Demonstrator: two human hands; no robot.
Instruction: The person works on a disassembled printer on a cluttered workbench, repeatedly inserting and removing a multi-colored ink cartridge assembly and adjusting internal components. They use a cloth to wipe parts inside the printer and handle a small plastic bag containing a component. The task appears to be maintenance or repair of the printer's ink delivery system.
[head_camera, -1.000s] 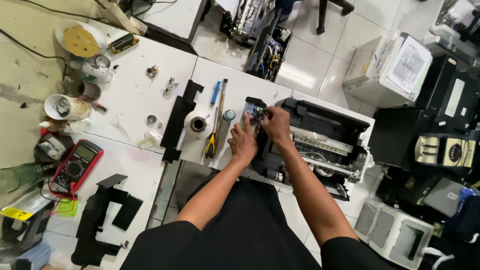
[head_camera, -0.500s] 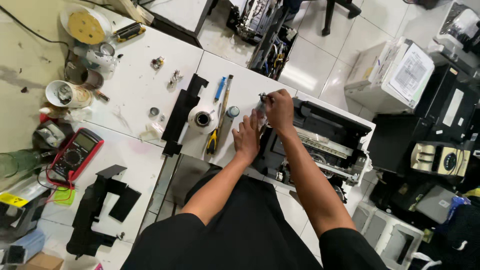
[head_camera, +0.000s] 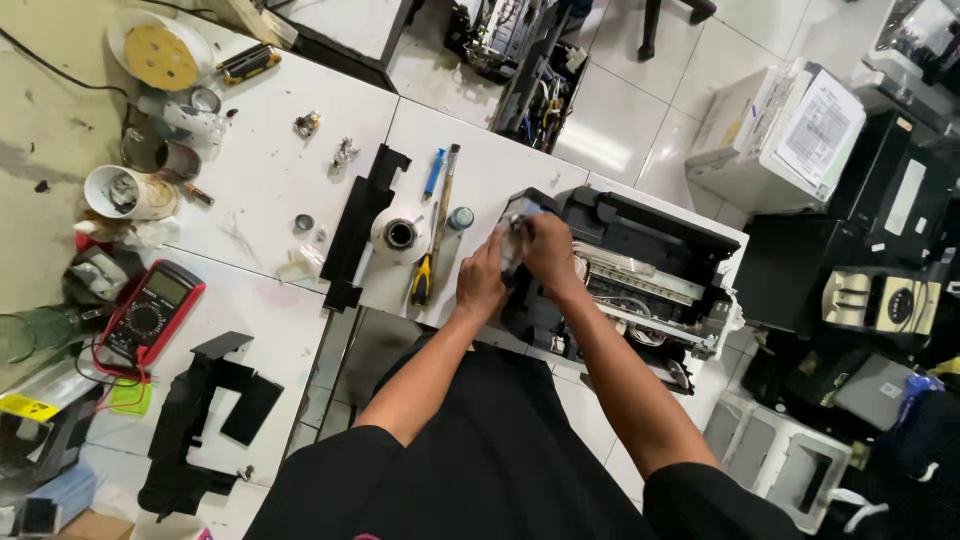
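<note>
- White counter (head_camera: 270, 190), cluttered with tools, carries an opened black printer (head_camera: 640, 270)
- Your left hand (head_camera: 482, 285) and right hand (head_camera: 550, 250) have fingers clamped on its small end part (head_camera: 514, 243)
- Likely light, brittle plastic; grip its edges

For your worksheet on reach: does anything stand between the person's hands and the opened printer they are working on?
Nothing visible does. The left hand and right hand already rest together on the left end of the opened printer. The yellow-handled screwdriver lies off to the left, clear of them.
</note>
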